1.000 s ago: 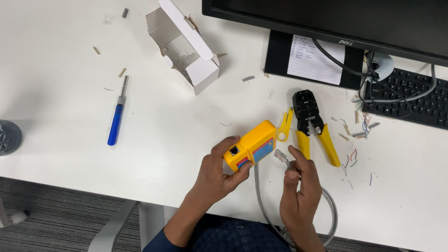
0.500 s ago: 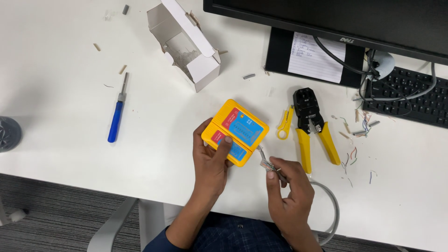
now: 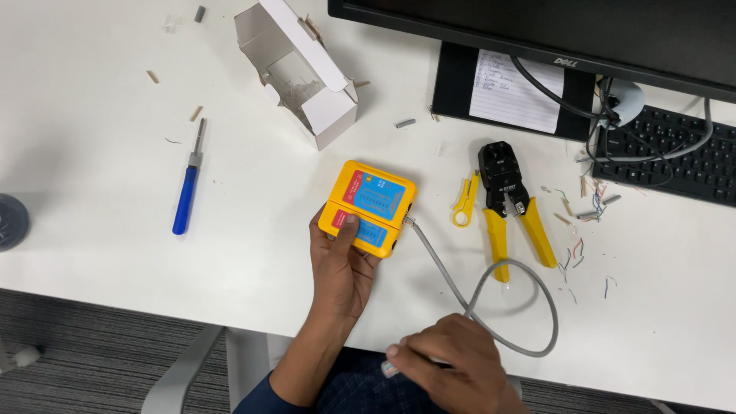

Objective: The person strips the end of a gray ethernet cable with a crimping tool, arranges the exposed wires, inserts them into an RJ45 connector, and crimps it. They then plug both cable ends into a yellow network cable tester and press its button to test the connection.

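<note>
Head view, looking down on a white tabletop [image 3: 115, 253]. The left hand [image 3: 341, 268] grips the near end of a yellow tester [image 3: 368, 207] with blue face panels, thumb pressed on its lower section, the box lying flat on the tabletop. A grey cable [image 3: 491, 295] is plugged into the tester's right side, runs toward the near edge, loops round and ends at the right hand [image 3: 452, 364], which is closed about the cable's free end; a clear plug [image 3: 391, 369] shows at the fingertips.

One end looks seated and the other is in hand, so the work seems to stand midway in hooking the cable to the tester. By my judgement, the next move calls for turning the plug the right way up and lining it with a free socket while the left hand steadies the box.

Just right of the tester lie a small yellow stripper [image 3: 464, 203] and a crimper [image 3: 510, 203] with yellow handles. A blue-handled tool [image 3: 186, 192] lies well to the left, an open white carton [image 3: 299, 73] beyond.
</note>
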